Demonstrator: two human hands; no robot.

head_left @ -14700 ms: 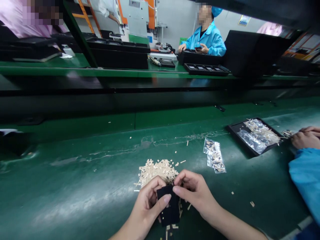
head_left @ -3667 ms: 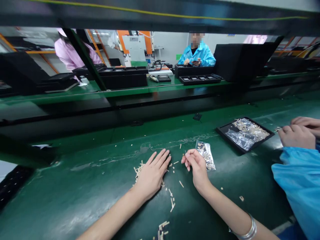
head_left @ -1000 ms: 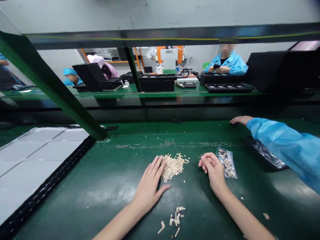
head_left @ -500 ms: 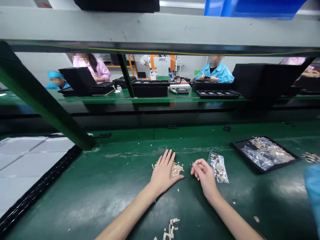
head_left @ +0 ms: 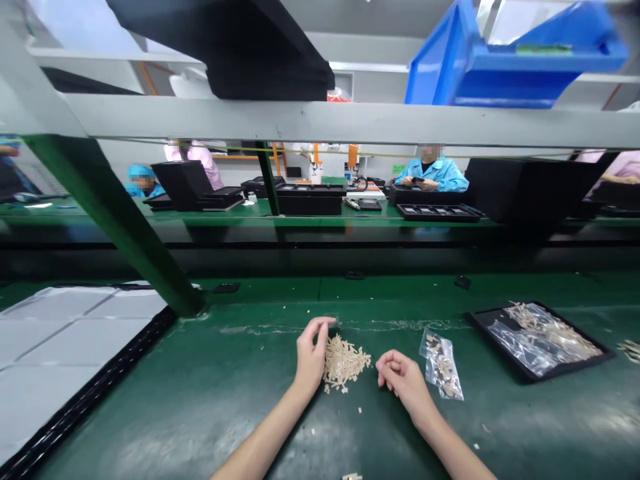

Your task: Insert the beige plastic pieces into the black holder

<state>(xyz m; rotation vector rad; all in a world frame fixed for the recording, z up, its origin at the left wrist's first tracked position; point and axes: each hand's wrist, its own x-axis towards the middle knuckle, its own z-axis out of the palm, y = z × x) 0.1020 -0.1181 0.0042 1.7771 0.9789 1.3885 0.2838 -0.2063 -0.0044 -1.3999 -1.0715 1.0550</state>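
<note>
Pile: small tan pieces [head_left: 346,363] heaped on the green table [head_left: 240,400], right between the person's two hands, with a few strays nearby.
Left hand [head_left: 312,355]: half open, cupped on its edge along the pile's left side; I can't tell from here whether anything is tucked inside the curl.
Right hand [head_left: 401,377]: just beside the pile's right side, fingers bent in with their tips close together; I can't see whether they pinch something.
Clear bag [head_left: 442,367]: lying flat just right of the right hand, with tan and dark bits inside.
Black tray [head_left: 493,317]: farther right, carrying clear plastic and more tan pieces.
Across the way: a co-worker in a blue jacket [head_left: 450,177] behind black boxes.
Overhead: a blue bin [head_left: 505,87] on the grey shelf [head_left: 250,120].
</note>
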